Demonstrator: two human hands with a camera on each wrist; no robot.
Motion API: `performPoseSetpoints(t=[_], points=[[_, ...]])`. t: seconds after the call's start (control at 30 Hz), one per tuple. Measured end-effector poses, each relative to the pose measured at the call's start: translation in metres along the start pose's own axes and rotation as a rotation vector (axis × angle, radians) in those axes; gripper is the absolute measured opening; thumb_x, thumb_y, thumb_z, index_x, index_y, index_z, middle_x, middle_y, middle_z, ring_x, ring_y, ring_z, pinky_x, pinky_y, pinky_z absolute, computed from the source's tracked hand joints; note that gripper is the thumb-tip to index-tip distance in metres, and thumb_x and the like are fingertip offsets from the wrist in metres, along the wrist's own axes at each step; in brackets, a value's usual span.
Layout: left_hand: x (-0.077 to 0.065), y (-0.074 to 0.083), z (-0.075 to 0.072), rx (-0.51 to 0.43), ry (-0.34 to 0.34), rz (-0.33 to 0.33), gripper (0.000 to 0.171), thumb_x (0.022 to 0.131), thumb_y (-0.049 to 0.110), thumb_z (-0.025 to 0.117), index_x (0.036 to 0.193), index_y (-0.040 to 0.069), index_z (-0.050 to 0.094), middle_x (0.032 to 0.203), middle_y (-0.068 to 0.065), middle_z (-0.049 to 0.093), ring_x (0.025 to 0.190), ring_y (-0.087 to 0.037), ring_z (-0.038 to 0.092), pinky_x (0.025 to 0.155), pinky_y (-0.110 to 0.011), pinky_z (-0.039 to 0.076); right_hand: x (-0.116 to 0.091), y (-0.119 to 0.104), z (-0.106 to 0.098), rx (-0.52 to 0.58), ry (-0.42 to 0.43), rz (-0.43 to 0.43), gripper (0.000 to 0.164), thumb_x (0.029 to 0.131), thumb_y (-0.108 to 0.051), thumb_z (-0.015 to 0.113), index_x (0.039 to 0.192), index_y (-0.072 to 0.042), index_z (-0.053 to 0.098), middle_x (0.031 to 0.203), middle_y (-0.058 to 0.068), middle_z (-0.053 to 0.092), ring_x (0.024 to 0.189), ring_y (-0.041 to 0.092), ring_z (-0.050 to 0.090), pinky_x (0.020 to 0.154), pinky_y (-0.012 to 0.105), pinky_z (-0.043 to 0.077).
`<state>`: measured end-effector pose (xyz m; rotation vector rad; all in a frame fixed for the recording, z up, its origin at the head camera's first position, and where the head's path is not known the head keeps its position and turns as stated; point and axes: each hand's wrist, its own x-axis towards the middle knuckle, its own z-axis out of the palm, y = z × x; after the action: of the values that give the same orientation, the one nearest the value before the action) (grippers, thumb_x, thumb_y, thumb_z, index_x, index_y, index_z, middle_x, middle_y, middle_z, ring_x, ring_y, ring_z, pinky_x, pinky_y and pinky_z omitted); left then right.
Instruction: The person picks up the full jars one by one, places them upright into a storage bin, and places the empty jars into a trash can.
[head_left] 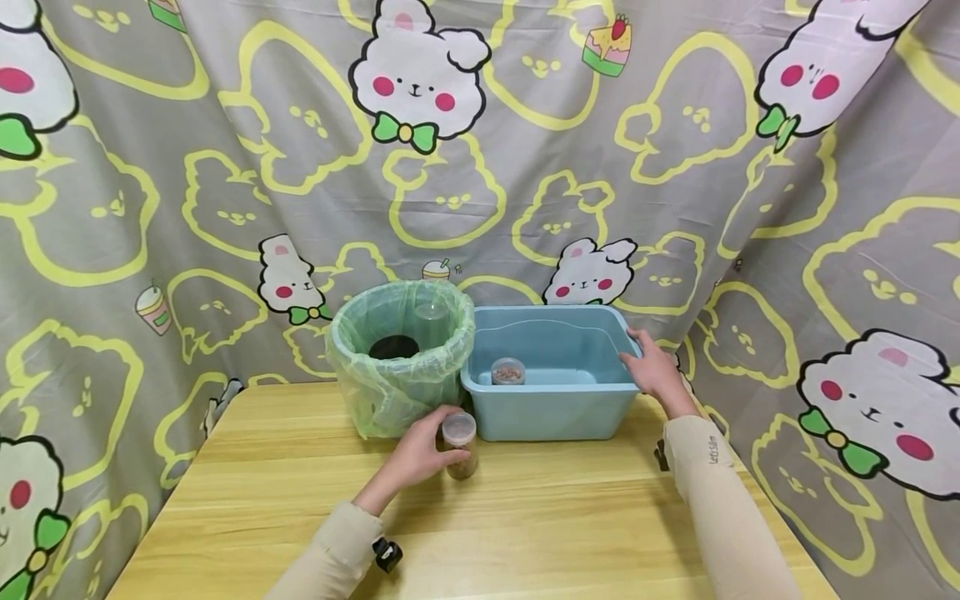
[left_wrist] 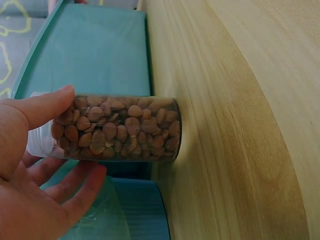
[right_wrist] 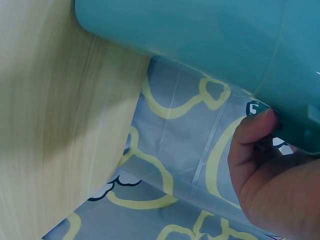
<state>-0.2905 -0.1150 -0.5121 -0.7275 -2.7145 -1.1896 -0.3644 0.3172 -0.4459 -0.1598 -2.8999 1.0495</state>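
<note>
My left hand (head_left: 420, 450) holds a clear jar of brown nuts (head_left: 461, 450) near its lidded top, thumb on one side and fingers on the other. In the left wrist view the jar (left_wrist: 120, 129) looks nearly full, its base at the wooden tabletop. With my right hand (head_left: 658, 373) I grip the right rim of a blue plastic tub (head_left: 555, 417); the right wrist view shows the thumb (right_wrist: 262, 122) against that rim. Inside the tub, at its left, stands another clear container (head_left: 507, 372) with brownish contents.
Left of the tub, close beside it, stands a round bin (head_left: 401, 392) lined with a pale green bag. A dark round object (head_left: 393, 347) and a clear container (head_left: 431, 312) show inside the bin. Behind the wooden table (head_left: 525, 517) hangs a patterned curtain (head_left: 450, 200).
</note>
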Motion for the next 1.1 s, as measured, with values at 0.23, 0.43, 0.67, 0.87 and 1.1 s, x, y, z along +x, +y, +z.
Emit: performPoseSetpoints(t=[0.23,0.43,0.67,0.87,1.1], points=[[0.000,-0.001,0.000,-0.003,0.005,0.019,0.058,0.082,0.019,0.090,0.131,0.014,0.061,0.120,-0.006,0.070,0.109,-0.022,0.067,0.092,-0.043,0.054,0.000,0.000,0.000,-0.002,-0.006,-0.004,0.065,0.109,-0.032,0.044,0.166,-0.014,0.019,0.158,0.038,0.031,0.122,0.049,0.050,0.077,0.045,0.050],[-0.002,0.000,0.000,-0.002,0.016,0.014,0.057,0.080,0.019,0.091,0.129,0.014,0.063,0.118,-0.005,0.071,0.107,-0.022,0.067,0.090,-0.043,0.055,0.000,0.000,0.002,-0.002,-0.002,-0.008,0.064,0.109,-0.031,0.044,0.166,-0.014,0.020,0.159,0.038,0.031,0.124,0.050,0.049,0.082,0.050,0.050],[-0.003,0.002,-0.003,0.003,0.031,0.011,0.058,0.079,0.019,0.092,0.128,0.015,0.063,0.118,-0.005,0.071,0.107,-0.022,0.068,0.089,-0.043,0.055,0.001,-0.001,0.002,0.006,0.000,-0.006,0.064,0.109,-0.030,0.045,0.166,-0.014,0.020,0.160,0.038,0.030,0.130,0.051,0.047,0.090,0.057,0.049],[-0.005,0.009,-0.008,0.001,0.054,0.008,0.059,0.078,0.021,0.093,0.129,0.018,0.063,0.120,-0.003,0.071,0.109,-0.021,0.067,0.093,-0.044,0.054,0.000,-0.002,0.001,-0.004,0.002,-0.010,0.064,0.109,-0.031,0.044,0.166,-0.014,0.020,0.159,0.037,0.031,0.124,0.050,0.049,0.080,0.049,0.050],[-0.007,0.023,-0.017,-0.021,0.061,0.010,0.061,0.077,0.019,0.093,0.130,0.022,0.063,0.120,0.000,0.070,0.106,-0.017,0.067,0.087,-0.037,0.055,-0.001,-0.002,0.001,-0.009,0.004,-0.004,0.064,0.109,-0.031,0.045,0.166,-0.014,0.021,0.159,0.037,0.031,0.124,0.050,0.050,0.077,0.044,0.050]])
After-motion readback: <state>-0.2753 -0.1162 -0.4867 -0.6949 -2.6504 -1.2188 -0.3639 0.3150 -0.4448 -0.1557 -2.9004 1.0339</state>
